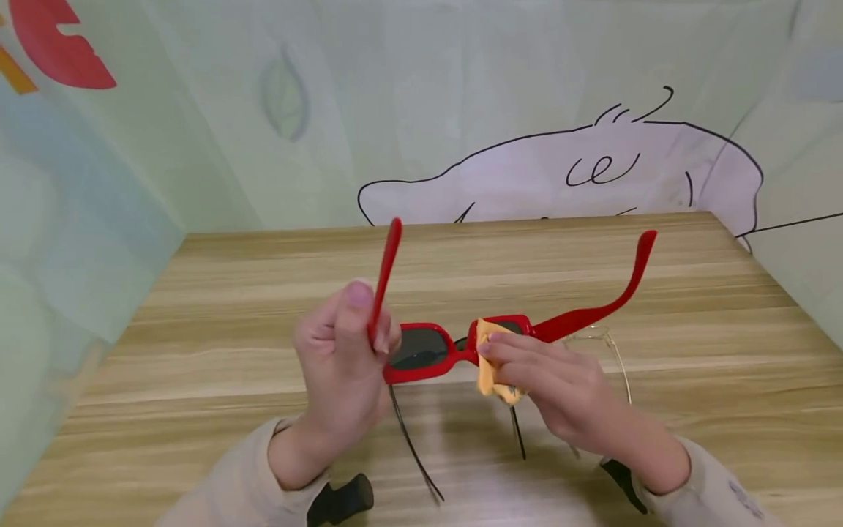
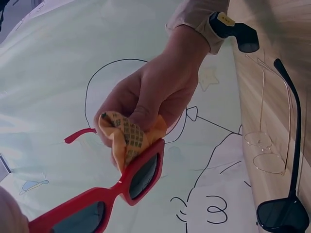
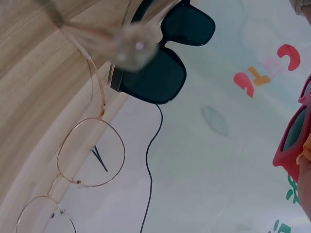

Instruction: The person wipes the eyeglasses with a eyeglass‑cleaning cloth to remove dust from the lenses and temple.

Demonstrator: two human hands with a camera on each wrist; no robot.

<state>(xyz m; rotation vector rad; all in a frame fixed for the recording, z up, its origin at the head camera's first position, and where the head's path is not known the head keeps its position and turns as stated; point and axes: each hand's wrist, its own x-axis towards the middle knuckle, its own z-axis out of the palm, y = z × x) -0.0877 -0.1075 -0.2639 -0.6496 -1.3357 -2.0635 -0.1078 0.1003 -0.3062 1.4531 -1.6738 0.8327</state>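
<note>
A pair of red-framed sunglasses [image 1: 421,375] with dark lenses is held up above the table, its temples spread apart. My left hand [image 1: 342,359] grips it at the left hinge end, thumb along the temple. With my right hand [image 1: 566,380] I pinch an orange cloth [image 1: 489,359] against the right lens. In the left wrist view the cloth [image 2: 129,138], printed with a dark grid, is bunched between thumb and fingers at the sunglasses' rim [image 2: 158,150]. Only a red corner of the sunglasses [image 3: 291,160] shows in the right wrist view.
Black sunglasses [image 3: 155,73] lie on the wooden table [image 1: 197,329] beneath the red pair. Beside them are thin gold round-framed glasses [image 3: 92,184]. A pale printed backdrop [image 1: 263,146] stands behind and at the sides. A black device [image 1: 342,501] sits at my left wrist.
</note>
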